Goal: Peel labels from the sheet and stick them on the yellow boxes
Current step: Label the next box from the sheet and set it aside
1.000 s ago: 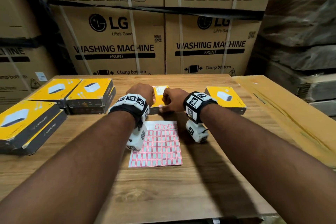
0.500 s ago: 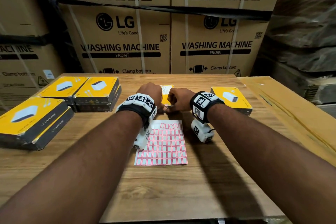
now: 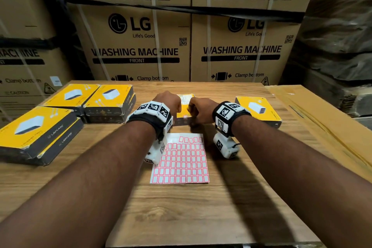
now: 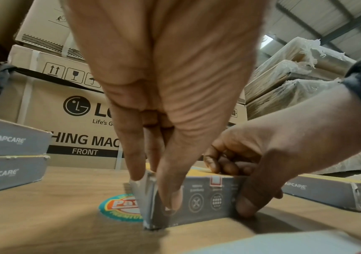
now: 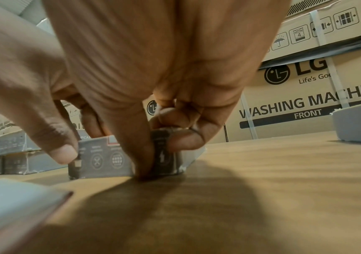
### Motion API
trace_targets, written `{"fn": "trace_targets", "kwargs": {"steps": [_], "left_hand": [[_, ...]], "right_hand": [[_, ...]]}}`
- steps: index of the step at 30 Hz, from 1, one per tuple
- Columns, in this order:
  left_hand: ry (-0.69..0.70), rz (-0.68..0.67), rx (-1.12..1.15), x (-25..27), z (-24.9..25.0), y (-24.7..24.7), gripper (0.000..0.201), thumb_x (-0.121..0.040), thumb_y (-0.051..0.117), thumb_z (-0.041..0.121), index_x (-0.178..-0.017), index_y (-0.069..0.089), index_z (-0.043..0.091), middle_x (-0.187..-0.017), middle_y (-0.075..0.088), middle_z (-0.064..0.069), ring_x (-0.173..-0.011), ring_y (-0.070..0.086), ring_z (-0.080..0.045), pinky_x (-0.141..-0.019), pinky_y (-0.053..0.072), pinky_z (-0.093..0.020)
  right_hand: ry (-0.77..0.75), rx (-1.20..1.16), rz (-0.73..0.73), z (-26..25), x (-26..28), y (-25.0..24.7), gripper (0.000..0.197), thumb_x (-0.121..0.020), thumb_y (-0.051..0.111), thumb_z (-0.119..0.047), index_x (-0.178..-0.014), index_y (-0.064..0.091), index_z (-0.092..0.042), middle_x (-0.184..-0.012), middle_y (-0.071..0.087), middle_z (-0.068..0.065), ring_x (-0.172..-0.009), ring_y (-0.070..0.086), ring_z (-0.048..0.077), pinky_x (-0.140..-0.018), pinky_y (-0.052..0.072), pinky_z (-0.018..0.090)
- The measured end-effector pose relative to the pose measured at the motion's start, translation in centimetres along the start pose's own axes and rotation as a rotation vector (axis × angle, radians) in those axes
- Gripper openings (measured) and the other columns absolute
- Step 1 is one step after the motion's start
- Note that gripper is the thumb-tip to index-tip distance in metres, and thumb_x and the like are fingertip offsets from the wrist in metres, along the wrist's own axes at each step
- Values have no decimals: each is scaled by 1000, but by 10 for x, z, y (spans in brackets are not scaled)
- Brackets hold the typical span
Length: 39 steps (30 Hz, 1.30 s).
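- The yellow box [image 3: 184, 106] in the middle of the tabletop [image 3: 201, 217] is held at its near corners by both hands; a red-bordered label [image 4: 215, 181] is seen folded over its near top edge, so the sticking step appears to be finishing.
- The left hand [image 3: 168, 102] is closed on the box's left near corner, thumb on the grey side face and fingers at the corner's top edge.
- The right hand [image 3: 201, 109] is closed on the right near corner, thumb down the side face and fingers curled over the top.
- The label sheet [image 3: 181, 159] lies flat just near of the box, between the wrists; its far rows are partly used.
- Next, a fresh label is likely to be peeled, which calls for a free hand and another box, such as the one on the right [image 3: 257, 109].
- "LAPCARE" is read on the grey sides of the stacked boxes [image 3: 36, 133] at the left.
- "LG Life's Good", "WASHING MACHINE FRONT" and "Clamp bottom" are printed on the cartons [image 3: 136, 32] behind.
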<state>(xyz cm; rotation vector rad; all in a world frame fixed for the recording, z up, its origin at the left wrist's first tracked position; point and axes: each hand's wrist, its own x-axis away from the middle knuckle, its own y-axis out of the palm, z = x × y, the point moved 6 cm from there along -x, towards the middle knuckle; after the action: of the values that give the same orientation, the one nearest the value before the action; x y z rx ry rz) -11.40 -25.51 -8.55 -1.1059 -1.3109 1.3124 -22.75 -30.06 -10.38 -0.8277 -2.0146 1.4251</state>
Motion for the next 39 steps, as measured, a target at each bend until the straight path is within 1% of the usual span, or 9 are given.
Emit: {"fn": "trace_targets", "kwargs": {"steps": [4, 8, 13, 17, 21, 26, 30, 34, 39], "left_hand": [[16, -4, 36, 3, 0, 3, 32, -71, 73, 2, -93, 66, 23, -100, 66, -2, -97, 63, -23, -72, 46, -26], [0, -16, 83, 7, -3, 5, 27, -76, 72, 3, -98, 69, 17, -105, 65, -3, -97, 63, -24, -74, 49, -26], [-122, 86, 175, 21, -18, 21, 45, -79, 75, 14, -117, 51, 12, -117, 53, -15, -99, 60, -36, -77, 51, -37], [-174, 44, 286, 24, -21, 21, 64, -76, 81, 19, -128, 45, 11, -123, 59, -15, -109, 60, -33, -79, 52, -35], [-175, 117, 401, 30, -19, 3, 71, -71, 84, 14, -132, 48, 14, -126, 60, -11, -113, 58, -29, -85, 52, -33], [-170, 342, 526, 39, -18, -33, 64, -68, 87, 18, -125, 57, 13, -119, 67, -6, -108, 62, -24, -92, 52, -35], [-175, 486, 738, 47, -21, -52, 44, -82, 77, 28, -122, 61, 19, -106, 67, 2, -92, 60, -12, -76, 42, -23], [-93, 452, 974, 46, -6, -61, 37, -89, 67, 36, -122, 59, 21, -107, 63, 4, -102, 63, -17, -88, 52, -33], [-31, 233, 954, 47, 15, -51, 52, -78, 68, 46, -124, 57, 24, -105, 68, 3, -96, 68, -21, -86, 56, -42]], "right_hand": [[20, 47, 4, 1, 5, -3, 41, -81, 63, -3, -119, 55, -13, -108, 61, 4, -101, 56, 22, -73, 43, 29], [60, 48, 92, 9, 8, -8, 32, -80, 65, -8, -109, 55, -13, -111, 62, 8, -99, 55, 24, -73, 43, 30], [136, -64, 29, 20, 12, -2, 64, -82, 76, -33, -129, 40, -9, -116, 58, 8, -107, 56, 27, -79, 44, 32], [97, -159, 53, 19, 14, -1, 77, -77, 82, -26, -138, 38, -13, -119, 62, 9, -106, 59, 26, -82, 47, 31], [57, -258, 283, 20, 18, -17, 86, -61, 91, -15, -135, 46, -14, -119, 57, 8, -106, 57, 24, -88, 51, 34], [25, -321, 522, 27, 26, -39, 47, -68, 84, -13, -111, 65, -14, -102, 67, 0, -92, 62, 19, -74, 49, 26], [0, -642, 504, 36, 34, -52, 38, -75, 83, -21, -110, 69, -18, -102, 72, -2, -90, 66, 16, -83, 56, 37], [28, -1009, 440, 34, 46, -60, 28, -92, 68, -22, -118, 62, -13, -113, 68, 6, -103, 65, 23, -81, 58, 44], [86, -1135, 437, 38, 63, -68, 25, -99, 56, -29, -113, 62, -8, -103, 67, 7, -87, 65, 20, -56, 54, 32]]}}
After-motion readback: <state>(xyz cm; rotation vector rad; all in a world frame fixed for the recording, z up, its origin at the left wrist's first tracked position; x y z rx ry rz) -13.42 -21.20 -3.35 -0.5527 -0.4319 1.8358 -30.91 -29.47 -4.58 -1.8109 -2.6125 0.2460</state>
